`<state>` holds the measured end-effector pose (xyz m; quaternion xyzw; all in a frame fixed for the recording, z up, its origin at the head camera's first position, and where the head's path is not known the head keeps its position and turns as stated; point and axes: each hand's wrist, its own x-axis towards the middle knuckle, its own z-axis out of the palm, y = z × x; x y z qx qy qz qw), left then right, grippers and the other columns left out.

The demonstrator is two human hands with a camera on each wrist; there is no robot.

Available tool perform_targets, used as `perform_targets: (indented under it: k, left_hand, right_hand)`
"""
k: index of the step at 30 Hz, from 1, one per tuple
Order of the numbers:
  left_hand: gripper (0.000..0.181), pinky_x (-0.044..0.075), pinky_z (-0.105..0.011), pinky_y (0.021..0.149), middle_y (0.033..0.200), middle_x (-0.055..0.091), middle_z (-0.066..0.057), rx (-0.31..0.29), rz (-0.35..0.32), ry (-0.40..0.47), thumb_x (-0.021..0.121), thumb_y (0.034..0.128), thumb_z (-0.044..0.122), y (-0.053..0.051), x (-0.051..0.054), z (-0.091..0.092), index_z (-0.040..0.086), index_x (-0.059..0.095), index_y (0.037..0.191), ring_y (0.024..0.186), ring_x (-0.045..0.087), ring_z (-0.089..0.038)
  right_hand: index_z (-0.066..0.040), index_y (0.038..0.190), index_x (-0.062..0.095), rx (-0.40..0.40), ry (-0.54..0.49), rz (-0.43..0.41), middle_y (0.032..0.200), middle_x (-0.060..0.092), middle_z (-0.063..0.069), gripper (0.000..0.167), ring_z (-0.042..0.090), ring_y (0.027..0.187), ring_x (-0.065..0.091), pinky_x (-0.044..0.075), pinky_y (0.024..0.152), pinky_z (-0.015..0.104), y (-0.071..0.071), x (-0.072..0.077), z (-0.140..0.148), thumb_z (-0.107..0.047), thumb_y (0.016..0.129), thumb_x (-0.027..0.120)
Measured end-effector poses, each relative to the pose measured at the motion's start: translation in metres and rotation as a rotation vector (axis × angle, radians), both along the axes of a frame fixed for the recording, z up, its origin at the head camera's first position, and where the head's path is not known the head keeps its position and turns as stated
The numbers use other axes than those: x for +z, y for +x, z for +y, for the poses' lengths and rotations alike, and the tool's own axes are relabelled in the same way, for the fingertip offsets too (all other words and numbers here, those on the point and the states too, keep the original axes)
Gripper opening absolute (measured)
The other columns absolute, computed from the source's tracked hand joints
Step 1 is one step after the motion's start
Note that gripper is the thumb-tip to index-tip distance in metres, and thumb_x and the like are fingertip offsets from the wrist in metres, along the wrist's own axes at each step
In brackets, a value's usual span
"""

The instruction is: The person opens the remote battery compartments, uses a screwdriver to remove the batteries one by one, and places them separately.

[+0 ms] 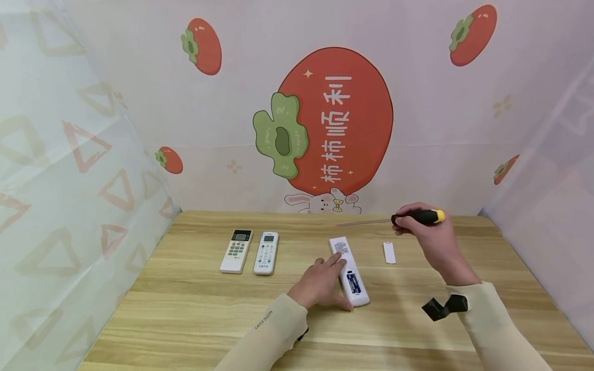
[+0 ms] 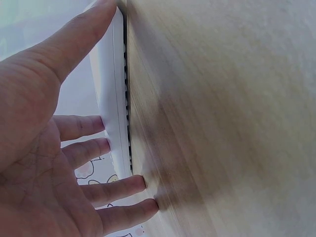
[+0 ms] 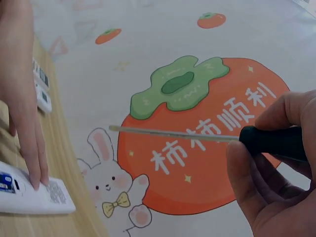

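A white remote control (image 1: 348,264) lies back-up on the wooden table, with its battery compartment uncovered and blue batteries (image 1: 353,283) inside. My left hand (image 1: 322,283) rests against it from the left. In the left wrist view its thumb touches one end of the remote control (image 2: 112,84), while two straight fingers touch the side and the other two rest on the table. My right hand (image 1: 432,241) holds a screwdriver (image 1: 427,216) by its black and yellow handle, raised over the back right of the table. Its thin shaft (image 3: 173,134) points left, apart from the remote.
A small white battery cover (image 1: 390,253) lies right of the remote. Two other remotes, a cream one (image 1: 235,252) and a white one (image 1: 266,253), lie side by side on the left of the table (image 1: 185,288). A printed backdrop (image 1: 241,118) stands behind the table's back edge.
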<state>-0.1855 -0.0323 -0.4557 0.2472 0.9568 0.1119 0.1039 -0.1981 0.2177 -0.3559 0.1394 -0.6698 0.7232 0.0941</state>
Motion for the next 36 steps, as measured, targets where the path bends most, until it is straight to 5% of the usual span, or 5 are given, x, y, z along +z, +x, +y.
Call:
perform_targets:
  k: [11, 22, 36]
  left_hand:
    - [0.107, 0.044, -0.048, 0.107, 0.164, 0.031, -0.001, 0.014, -0.007, 0.001, 0.087, 0.0687, 0.062, -0.0001, -0.0003, 0.0005, 0.015, 0.043, 0.155, 0.137, 0.044, -0.035]
    - [0.107, 0.044, -0.048, 0.108, 0.164, 0.031, -0.002, 0.018, -0.009, 0.009, 0.088, 0.0689, 0.060, 0.0010, 0.0002, 0.0011, 0.015, 0.043, 0.154, 0.137, 0.044, -0.034]
    - [0.107, 0.045, -0.047, 0.106, 0.164, 0.032, -0.002, 0.014, -0.004, 0.013, 0.088, 0.0691, 0.060, 0.0024, 0.0023, 0.0012, 0.014, 0.043, 0.154, 0.135, 0.045, -0.033]
  right_hand:
    - [0.010, 0.099, 0.067, 0.279, -0.274, 0.110, 0.093, 0.066, 0.013, 0.024, 0.023, 0.075, 0.071, 0.060, 0.073, 0.029, 0.0036, 0.0064, -0.0005, 0.021, 0.093, 0.048]
    - [0.014, 0.106, 0.064, 0.539, -0.413, 0.240, 0.101, 0.064, 0.018, 0.040, 0.027, 0.084, 0.069, 0.058, 0.077, 0.031, 0.0025, 0.0063, 0.0007, 0.027, 0.089, 0.030]
    - [0.013, 0.107, 0.064, 0.628, -0.436, 0.279, 0.103, 0.064, 0.018, 0.044, 0.028, 0.087, 0.065, 0.057, 0.079, 0.033, 0.0017, 0.0089, 0.0020, 0.027, 0.088, 0.026]
